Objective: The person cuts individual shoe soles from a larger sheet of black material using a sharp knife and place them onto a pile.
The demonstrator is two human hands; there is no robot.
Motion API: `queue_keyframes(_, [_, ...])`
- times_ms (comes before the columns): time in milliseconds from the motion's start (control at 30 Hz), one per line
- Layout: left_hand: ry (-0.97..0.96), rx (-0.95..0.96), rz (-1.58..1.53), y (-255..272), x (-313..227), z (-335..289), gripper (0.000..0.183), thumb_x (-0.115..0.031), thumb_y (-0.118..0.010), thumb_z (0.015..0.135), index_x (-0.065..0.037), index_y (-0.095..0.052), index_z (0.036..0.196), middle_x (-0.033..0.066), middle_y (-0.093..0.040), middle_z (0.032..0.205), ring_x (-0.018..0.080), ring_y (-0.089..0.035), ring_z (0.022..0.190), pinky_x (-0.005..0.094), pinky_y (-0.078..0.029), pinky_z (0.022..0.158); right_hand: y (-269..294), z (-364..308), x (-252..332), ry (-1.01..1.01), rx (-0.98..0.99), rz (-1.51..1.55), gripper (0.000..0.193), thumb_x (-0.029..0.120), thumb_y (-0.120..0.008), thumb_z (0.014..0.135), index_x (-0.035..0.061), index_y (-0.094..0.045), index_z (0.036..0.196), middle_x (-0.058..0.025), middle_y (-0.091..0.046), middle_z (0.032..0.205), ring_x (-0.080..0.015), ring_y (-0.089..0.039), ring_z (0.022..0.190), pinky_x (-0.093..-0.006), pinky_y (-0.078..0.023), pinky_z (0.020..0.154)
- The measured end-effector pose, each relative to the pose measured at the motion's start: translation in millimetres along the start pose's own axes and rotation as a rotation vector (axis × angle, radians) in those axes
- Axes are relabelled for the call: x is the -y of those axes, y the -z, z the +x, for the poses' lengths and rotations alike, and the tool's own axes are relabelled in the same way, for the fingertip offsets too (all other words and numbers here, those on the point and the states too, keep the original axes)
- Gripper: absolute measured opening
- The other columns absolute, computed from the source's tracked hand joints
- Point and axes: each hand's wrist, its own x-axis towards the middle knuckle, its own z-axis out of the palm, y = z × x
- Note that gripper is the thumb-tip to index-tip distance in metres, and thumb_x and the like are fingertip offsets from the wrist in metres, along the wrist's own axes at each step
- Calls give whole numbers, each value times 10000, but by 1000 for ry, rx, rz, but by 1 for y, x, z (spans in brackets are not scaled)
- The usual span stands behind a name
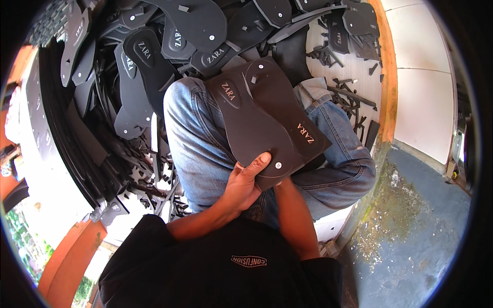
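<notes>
Mid-frame: my left hand (242,186) pinches dark sheet (262,126), likely light, bendy; hold edges. Right hand hidden underneath, can't tell.

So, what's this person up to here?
Someone sitting with bent legs in blue jeans holds a dark, flat sheet over their lap. The left hand grips its near edge, thumb on top; the right forearm runs under the sheet, which hides most of that hand. Loose sole-shaped pieces are heaped beyond the knees, with thin dark scraps scattered on both sides.
</notes>
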Motion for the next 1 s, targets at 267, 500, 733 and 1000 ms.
queue_keyframes(267, [8,-69,-9,-10,6,1,236,-169,-644,849,-58,-566,1041,63,-623,968,192,-642,869,336,-577,697,-6,4,4,-20,2,44,299,184,-562,871,11,-582,1114,-127,-608,1062,-236,-591,966,-362,-459,844])
queue_keyframes(500, [95,-77,38,-4,0,-21,259,-150,-640,848,-37,-550,1063,84,-613,982,204,-629,877,359,-555,681,-8,26,7,-112,43,282,291,190,-554,877,8,-587,1102,-124,-617,1034,-228,-602,938,-355,-470,825])
queue_keyframes(733, [183,55,380,38,-44,-92,430,-12,-659,759,17,-531,1168,107,-627,1015,204,-601,954,317,-453,864,-28,95,32,-405,265,1149,284,195,-546,883,5,-592,1089,-121,-627,1007,-219,-612,910,-348,-481,806])
queue_keyframes(1000, [377,373,960,91,-146,-94,435,-169,-714,748,63,-590,1095,129,-644,1004,181,-588,926,279,-451,827,87,55,62,-539,559,1151,281,231,-586,839,-37,-611,923,-122,-640,845,-183,-634,733,-274,-518,640])
